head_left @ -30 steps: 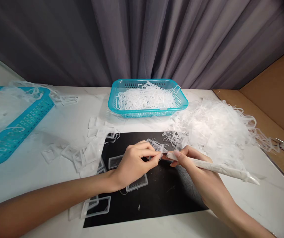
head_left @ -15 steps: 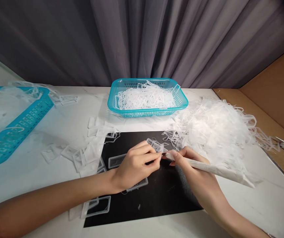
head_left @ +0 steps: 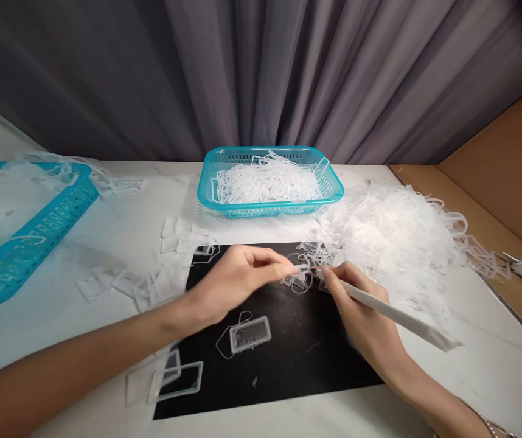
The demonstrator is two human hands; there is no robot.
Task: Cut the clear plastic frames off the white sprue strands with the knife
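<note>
My left hand point(head_left: 243, 280) is over the black mat point(head_left: 306, 359), thumb and fingers pinched on a small translucent plastic piece point(head_left: 301, 277) with thin loops. In my right hand point(head_left: 361, 304) is a slim pen-like tool with a white-wrapped handle point(head_left: 402, 317). Its dark, thin tip points at the plastic piece; whether they touch I cannot tell. Below my left hand lies a clear rectangular plastic frame point(head_left: 250, 334) with a thin strand looped beside it. Another rectangular frame point(head_left: 176, 382) lies at the mat's lower left corner.
A blue basket point(head_left: 270, 210) of white strips stands behind the mat. Another blue basket point(head_left: 37, 243), heaped with translucent plastic, is at the left. A big pile of strips point(head_left: 398, 243) spreads on the right. Loose frames point(head_left: 145, 292) lie left of the mat. A grey curtain point(head_left: 261, 73) hangs behind.
My left hand has risen and straightened, uncovering the rectangular frame and its strand on the mat. My right hand has shifted slightly, still holding the white-wrapped tool.
</note>
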